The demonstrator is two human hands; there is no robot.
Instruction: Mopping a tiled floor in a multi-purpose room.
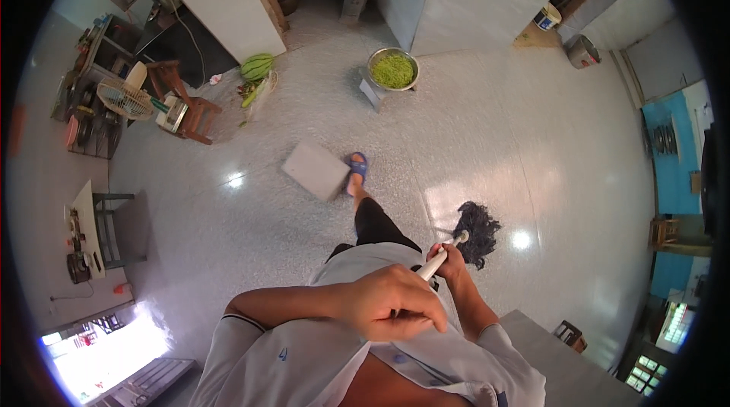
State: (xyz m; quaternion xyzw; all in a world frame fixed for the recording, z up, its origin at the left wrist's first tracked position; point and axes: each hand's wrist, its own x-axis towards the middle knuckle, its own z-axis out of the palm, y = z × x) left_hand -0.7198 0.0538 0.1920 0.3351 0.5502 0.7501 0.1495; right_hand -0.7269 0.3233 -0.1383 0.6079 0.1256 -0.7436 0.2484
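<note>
A mop with a white handle (432, 268) crosses in front of my body. My left hand (399, 304), closest to the camera, is closed around the upper end of the handle. Lower down, my right hand (447, 261) grips the same handle. The dark strand mop head (479, 233) is spread on the shiny tiled floor (370, 133), to the right of my body. One foot in a blue slide sandal (358, 165) shows ahead of me, beside a grey rectangular block (316, 170). My other foot is hidden.
A metal bowl of green vegetables (392, 69) rests on a small stand ahead. A watermelon (256, 67), a wooden chair (197, 113) and a fan (124, 99) are at the left. Buckets (583, 52) stand far right; a grey tabletop (542, 361) lies behind right.
</note>
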